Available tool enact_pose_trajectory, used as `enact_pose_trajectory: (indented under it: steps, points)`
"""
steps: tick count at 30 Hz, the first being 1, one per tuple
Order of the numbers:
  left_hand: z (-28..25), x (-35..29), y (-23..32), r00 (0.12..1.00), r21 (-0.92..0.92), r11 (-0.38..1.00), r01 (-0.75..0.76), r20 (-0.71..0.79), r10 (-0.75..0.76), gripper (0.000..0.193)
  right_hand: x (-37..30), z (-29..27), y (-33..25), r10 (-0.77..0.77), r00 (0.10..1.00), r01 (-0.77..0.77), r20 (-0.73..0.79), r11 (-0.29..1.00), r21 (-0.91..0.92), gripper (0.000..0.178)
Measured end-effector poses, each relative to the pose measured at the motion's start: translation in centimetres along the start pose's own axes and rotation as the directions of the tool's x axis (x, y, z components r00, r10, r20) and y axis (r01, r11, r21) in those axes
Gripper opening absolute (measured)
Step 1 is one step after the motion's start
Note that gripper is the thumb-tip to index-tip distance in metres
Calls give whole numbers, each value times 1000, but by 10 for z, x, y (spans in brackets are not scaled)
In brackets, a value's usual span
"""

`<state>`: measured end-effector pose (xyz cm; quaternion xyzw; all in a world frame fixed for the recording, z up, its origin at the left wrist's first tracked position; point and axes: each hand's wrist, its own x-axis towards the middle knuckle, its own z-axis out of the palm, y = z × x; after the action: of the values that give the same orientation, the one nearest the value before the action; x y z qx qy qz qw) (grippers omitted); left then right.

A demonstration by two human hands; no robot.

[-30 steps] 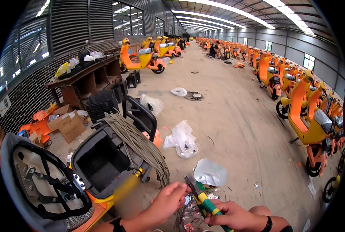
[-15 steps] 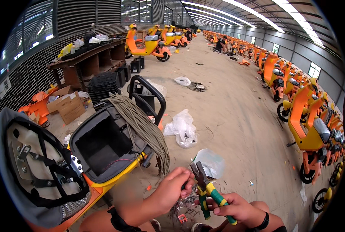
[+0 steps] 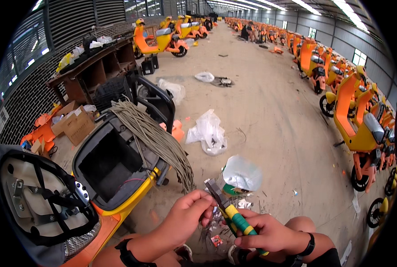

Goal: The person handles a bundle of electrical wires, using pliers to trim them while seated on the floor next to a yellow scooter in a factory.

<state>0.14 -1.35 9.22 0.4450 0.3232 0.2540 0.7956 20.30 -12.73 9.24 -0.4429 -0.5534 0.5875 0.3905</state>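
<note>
My right hand (image 3: pixel 263 231) is wrapped round combination pliers (image 3: pixel 237 219) with green and yellow handles, their dark jaws pointing up and left. Just left of the jaws is my left hand (image 3: pixel 191 211), its fingers pinched together; whatever is between them is too small to name. To the left stands an orange and yellow scooter (image 3: pixel 107 229) with its seat (image 3: pixel 42 196) flipped up and its dark storage box (image 3: pixel 114 158) uncovered. A bundle of grey-green cables (image 3: pixel 151 135) drapes over the back of that box and hangs down past it.
Beyond my hands a bucket (image 3: pixel 231 189) stands with clear plastic in it, near a white plastic bag (image 3: pixel 207 133). Scraps litter the floor below my hands. A workbench (image 3: pixel 91 71), cardboard box (image 3: pixel 78 127) and parked scooters (image 3: pixel 160 42) are at left; scooter rows (image 3: pixel 354 118) line the right.
The plier handles have come closer together, and the jaws now sit slightly left and higher. My left hand stays beside them, still pinched. The whole view has shifted a little.
</note>
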Motion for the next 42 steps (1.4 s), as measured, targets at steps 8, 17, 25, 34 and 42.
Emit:
enact_pose_trajectory:
  steps: [8,17,25,34,42]
  points:
    - [4,1,5,1000,-82,996,27,3,-27,13,2,4,0,-22,998,19,-60,999,-51,16]
    - [4,10,0,1000,-96,995,16,-4,-16,12,1,4,8,-100,981,52,-163,959,-278,26]
    - [10,8,5,999,-116,993,22,-22,-24,10,-2,2,11,-128,972,68,-195,956,-286,32]
    - [11,6,4,993,-117,987,106,-47,-112,13,-8,1,17,-76,978,25,-192,966,-256,28]
    - [2,15,3,991,-181,975,129,65,-119,19,-1,-3,11,4,978,-54,-209,970,-237,24]
